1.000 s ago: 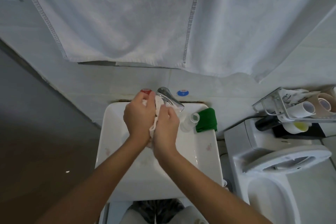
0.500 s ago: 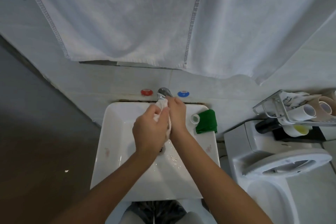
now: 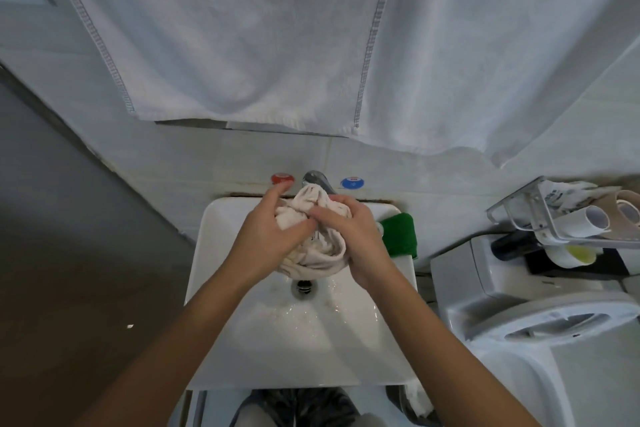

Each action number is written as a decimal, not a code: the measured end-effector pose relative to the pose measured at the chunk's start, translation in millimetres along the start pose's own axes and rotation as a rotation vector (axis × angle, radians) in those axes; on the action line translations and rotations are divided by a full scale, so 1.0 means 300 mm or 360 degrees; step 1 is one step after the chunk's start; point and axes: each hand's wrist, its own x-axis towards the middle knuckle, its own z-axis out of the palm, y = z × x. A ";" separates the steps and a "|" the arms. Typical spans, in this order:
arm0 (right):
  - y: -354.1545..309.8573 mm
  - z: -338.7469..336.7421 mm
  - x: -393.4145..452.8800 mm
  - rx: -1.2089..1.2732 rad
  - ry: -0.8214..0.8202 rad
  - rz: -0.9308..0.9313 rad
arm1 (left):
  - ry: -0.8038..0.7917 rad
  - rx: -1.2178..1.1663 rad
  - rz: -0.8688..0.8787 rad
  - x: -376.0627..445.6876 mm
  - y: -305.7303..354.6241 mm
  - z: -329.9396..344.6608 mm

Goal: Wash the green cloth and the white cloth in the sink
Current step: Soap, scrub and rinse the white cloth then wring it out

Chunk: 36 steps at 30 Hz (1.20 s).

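Observation:
The white cloth (image 3: 313, 253) is bunched up between both hands, over the white sink (image 3: 221, 322) and just below the chrome faucet (image 3: 316, 178). My left hand (image 3: 266, 236) grips its left side with the fingers curled in. My right hand (image 3: 349, 239) holds its right side, thumb pressed onto the top folds. The green cloth (image 3: 400, 234) lies folded on the sink's back right rim, touching neither hand. The basin bottom is wet around the drain (image 3: 303, 287).
A red knob (image 3: 282, 178) and a blue knob (image 3: 352, 182) sit on the wall beside the faucet. A large white towel (image 3: 311, 38) hangs above. A toilet (image 3: 540, 315) stands to the right, under a wire rack with paper rolls (image 3: 568, 218).
The cloth was squeezed tight and narrow near the faucet; now it is spread into a looser bundle and both hands have shifted to its sides, slightly lower over the basin.

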 end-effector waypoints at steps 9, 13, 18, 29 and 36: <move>0.000 -0.019 0.017 0.0300 -0.0203 -0.0001 | -0.0084 -0.0162 0.0058 -0.003 -0.005 0.012; -0.001 -0.010 0.035 0.0168 -0.0135 -0.0038 | -0.0033 -0.0262 0.0001 -0.008 -0.008 0.029; 0.035 0.001 0.024 -0.0084 0.0078 -0.0048 | 0.0275 -0.0231 0.0033 0.016 -0.007 0.022; 0.123 0.051 -0.054 0.0484 -0.0070 0.0289 | 0.0550 -0.0464 0.0089 0.016 -0.017 0.036; 0.131 0.074 -0.057 0.0438 -0.0251 0.0490 | 0.0693 -0.0472 0.0112 0.008 -0.014 0.035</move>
